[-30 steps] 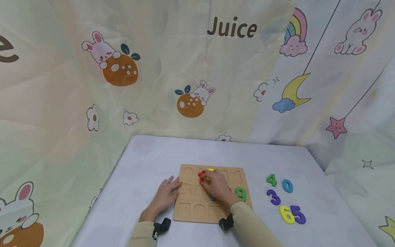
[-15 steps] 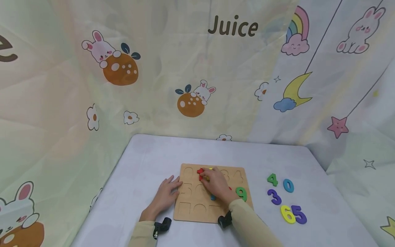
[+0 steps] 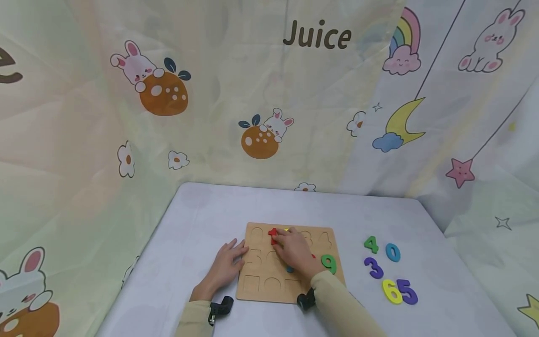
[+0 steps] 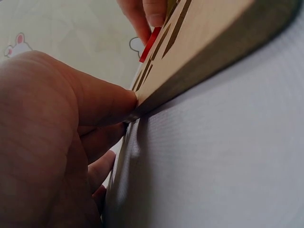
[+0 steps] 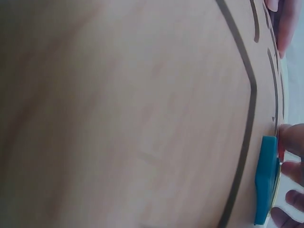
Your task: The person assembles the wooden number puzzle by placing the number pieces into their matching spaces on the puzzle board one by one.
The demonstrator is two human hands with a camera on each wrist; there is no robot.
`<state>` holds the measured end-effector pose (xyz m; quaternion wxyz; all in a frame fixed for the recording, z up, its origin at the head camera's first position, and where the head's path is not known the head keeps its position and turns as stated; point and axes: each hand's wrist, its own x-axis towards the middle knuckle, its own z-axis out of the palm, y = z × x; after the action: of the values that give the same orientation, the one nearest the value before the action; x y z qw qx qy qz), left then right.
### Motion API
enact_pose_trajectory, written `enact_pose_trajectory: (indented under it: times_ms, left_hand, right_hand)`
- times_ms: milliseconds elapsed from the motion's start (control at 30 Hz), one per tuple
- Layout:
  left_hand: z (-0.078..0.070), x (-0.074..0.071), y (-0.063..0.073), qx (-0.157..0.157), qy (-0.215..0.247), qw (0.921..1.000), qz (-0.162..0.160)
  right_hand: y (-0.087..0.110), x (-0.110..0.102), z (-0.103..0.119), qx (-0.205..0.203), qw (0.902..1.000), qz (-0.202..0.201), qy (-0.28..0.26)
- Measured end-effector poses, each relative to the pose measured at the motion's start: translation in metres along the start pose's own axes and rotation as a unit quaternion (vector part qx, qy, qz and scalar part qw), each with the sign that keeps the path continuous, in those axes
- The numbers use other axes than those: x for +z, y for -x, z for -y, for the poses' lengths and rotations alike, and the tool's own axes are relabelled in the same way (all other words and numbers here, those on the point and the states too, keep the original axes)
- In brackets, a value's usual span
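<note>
A: How far back does the table go?

B: The white table meets the printed cloth, and a broad band of tabletop lies between its far edge and the wooden board. The board lies flat.

A: And the arms?

B: Both come in from the near side. The right sleeve slants past the board's near right corner; the left sleeve lies outside the left edge.

A: How are the hands posed?

B: The right hand arches over the board, back upward, its thumb and fingertips in a narrow pinch on the red piece. The left hand rests at the board's left edge, fingers fairly straight and spread, fingertips touching the rim.

A: Where exactly is the red piece?

B: In the far row, just right of the leftmost recess. Whether it's seated, I can't tell.

A: Any room to the right?

B: A strip of table, then loose numerals: purple 5 close against yellow 6, then purple 3, green 4 and blue 0, slightly apart.
</note>
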<state>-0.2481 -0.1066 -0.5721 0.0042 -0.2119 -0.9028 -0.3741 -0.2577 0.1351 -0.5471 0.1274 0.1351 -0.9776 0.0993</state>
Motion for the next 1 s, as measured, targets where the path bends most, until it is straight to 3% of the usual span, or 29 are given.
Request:
enact_pose_trajectory:
  times_ms: [100, 333, 600, 800, 1000]
  left_hand:
    - [-0.001, 0.0, 0.0, 0.002, 0.0, 1.0, 0.001]
    - [-0.001, -0.001, -0.001, 0.007, -0.007, 0.9999, -0.002]
    - [0.0, -0.001, -0.002, -0.003, -0.003, 1.0, 0.004]
    - [-0.001, -0.001, -0.002, 0.008, -0.001, 1.0, -0.003]
    - [-0.001, -0.001, 0.0, 0.006, -0.006, 1.0, -0.003]
  right_hand:
    - [-0.001, 0.0, 0.001, 0.004, 0.9999, 0.011, 0.009]
    - [0.003, -0.001, 0.0, 0.011, 0.9993, 0.021, -0.029]
    - [0.013, -0.007, -0.006, -0.012, 0.9967, 0.023, -0.077]
    - [0.025, -0.019, -0.02, 0.021, 0.9946, -0.013, -0.101]
    - [0.043, -0.033, -0.043, 0.064, 0.9926, -0.007, -0.103]
